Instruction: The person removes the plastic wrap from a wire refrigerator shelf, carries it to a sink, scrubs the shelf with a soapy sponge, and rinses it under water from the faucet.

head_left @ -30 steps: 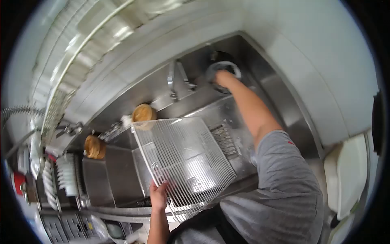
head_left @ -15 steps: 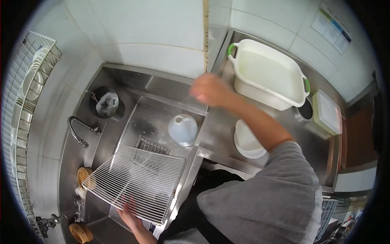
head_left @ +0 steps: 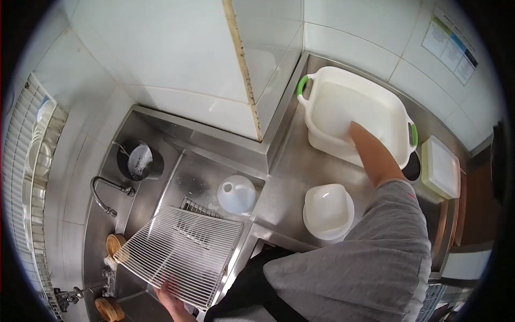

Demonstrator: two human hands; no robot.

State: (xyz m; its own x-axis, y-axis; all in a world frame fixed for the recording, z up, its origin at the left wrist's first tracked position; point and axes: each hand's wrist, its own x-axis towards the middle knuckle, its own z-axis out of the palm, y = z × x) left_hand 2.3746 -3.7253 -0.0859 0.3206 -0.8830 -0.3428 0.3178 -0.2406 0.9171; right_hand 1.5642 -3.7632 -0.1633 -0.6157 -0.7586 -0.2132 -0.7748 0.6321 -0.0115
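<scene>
My left hand (head_left: 167, 294) grips the lower edge of a white wire rack (head_left: 182, 252), which lies tilted over the sink. My right forearm reaches into a large white tub (head_left: 322, 137) with green handles, filled with cloudy liquid. The right hand itself is under the liquid and hidden. Below the tub, a small white dish (head_left: 326, 206) rests on a round white one. A translucent jug (head_left: 236, 194) stands beyond the rack, and a smaller metal rack (head_left: 201, 208) shows partly beneath the wire rack.
A black pot (head_left: 140, 161) with foamy contents sits at the sink's back corner, near a curved faucet (head_left: 102, 196). Wooden round containers (head_left: 109, 309) stand at lower left. A lidded box (head_left: 441, 167) is right of the tub. A wire shelf (head_left: 32, 188) holds dishes.
My right hand has moved from the black pot, across to the right, into the white tub. The view has swung right. My left hand still holds the wire rack.
</scene>
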